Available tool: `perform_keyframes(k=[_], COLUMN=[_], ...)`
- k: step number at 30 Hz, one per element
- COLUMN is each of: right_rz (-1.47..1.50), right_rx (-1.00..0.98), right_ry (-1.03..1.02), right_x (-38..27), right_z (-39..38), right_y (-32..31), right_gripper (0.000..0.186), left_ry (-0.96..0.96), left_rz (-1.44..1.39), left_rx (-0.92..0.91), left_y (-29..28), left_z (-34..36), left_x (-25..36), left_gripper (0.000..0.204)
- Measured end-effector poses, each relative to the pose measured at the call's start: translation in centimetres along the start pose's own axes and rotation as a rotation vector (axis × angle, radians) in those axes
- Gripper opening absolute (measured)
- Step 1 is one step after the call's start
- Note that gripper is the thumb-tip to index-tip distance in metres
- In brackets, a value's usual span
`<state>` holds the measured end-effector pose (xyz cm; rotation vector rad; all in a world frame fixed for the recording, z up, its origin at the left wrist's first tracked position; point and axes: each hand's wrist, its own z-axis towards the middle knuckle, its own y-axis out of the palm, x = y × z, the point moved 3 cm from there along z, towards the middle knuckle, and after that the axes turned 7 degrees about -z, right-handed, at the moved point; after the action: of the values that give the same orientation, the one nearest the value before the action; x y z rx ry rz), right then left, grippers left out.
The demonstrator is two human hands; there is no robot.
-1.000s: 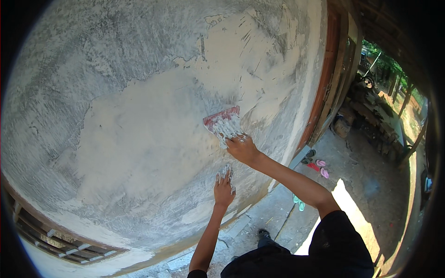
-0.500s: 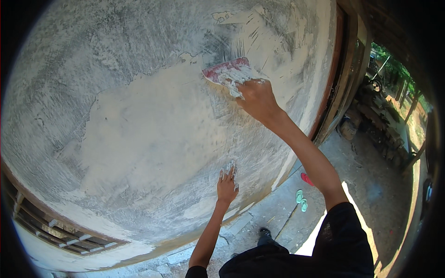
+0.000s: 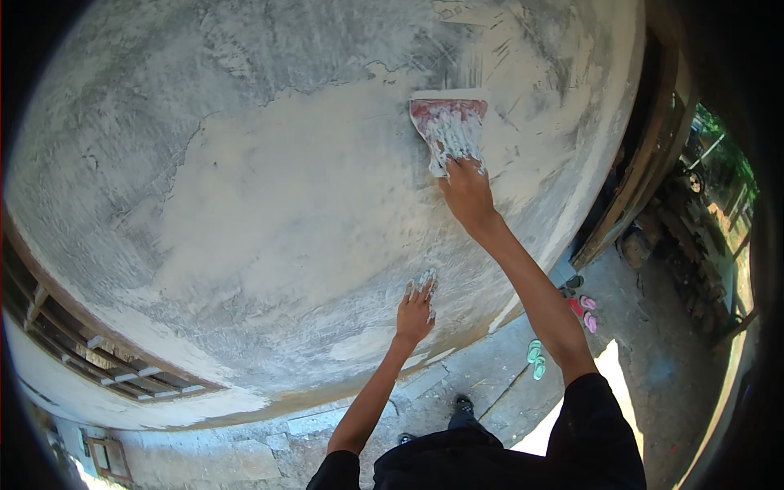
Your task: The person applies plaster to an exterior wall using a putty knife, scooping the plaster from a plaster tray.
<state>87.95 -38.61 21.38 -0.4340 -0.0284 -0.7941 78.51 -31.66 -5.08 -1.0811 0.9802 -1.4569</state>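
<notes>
My right hand [image 3: 467, 192] grips a wide red putty knife [image 3: 449, 122], smeared thickly with white putty. The blade's straight edge lies against the upper part of the wall [image 3: 269, 204], where a large smooth cream patch of putty meets rough grey plaster. Streaks and scrape marks run around and above the blade. Lower down, my left hand [image 3: 416, 314] rests on or close to the wall with its fingers apart and stretched upward. White putty coats its fingertips, and no tool shows in it.
A slatted window opening [image 3: 106, 355] is set in the wall at lower left. At right stands a wooden door frame [image 3: 645, 155], with stacked wood [image 3: 694, 245] beyond. Green sandals [image 3: 536, 359] and pink sandals [image 3: 589, 314] lie on the paved ground near my right arm.
The putty knife has moved right along the wall and turned, so its blade edge now faces straight up. My left hand stays low on the wall. The view has shifted a little.
</notes>
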Motion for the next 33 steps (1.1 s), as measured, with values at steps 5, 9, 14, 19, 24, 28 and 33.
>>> perform_keyframes(k=[5, 9, 14, 19, 24, 28, 33], right_rz=[0.041, 0.124, 0.205, 0.136, -0.073, -0.025, 0.264], right_rx=[-0.132, -0.344, -0.423, -0.143, -0.07, -0.264, -0.044], right_ry=[0.02, -0.036, 0.199, 0.164, -0.467, -0.82, -0.635], right_x=[-0.3, -1.3, 2.0, 6.1, 2.7, 2.3, 4.7], right_z=[-7.8, -13.3, -13.1, -1.0, -7.4, -14.6, -4.3], right_y=[3.2, 5.4, -0.9, -2.3, 1.4, 0.7, -3.7], right_gripper=[0.033, 0.026, 0.035, 0.031, 0.009, 0.006, 0.011], left_ry=[-0.066, -0.048, -0.114, -0.141, -0.28, -0.362, -0.499], left_rz=[-0.004, -0.062, -0.089, -0.117, -0.245, -0.324, -0.379], left_rx=[0.041, 0.119, 0.157, 0.345, 0.341, 0.524, 0.655], left_y=[0.1, 0.7, 1.2, 2.4, 3.2, 5.1, 5.4], left_z=[-0.5, -1.1, -0.6, -0.4, 0.9, 2.6, 3.4], left_x=[-0.1, -0.9, 0.3, 1.9, 4.3, 6.0, 8.1], left_gripper=[0.058, 0.063, 0.07, 0.071, 0.057, 0.05, 0.072])
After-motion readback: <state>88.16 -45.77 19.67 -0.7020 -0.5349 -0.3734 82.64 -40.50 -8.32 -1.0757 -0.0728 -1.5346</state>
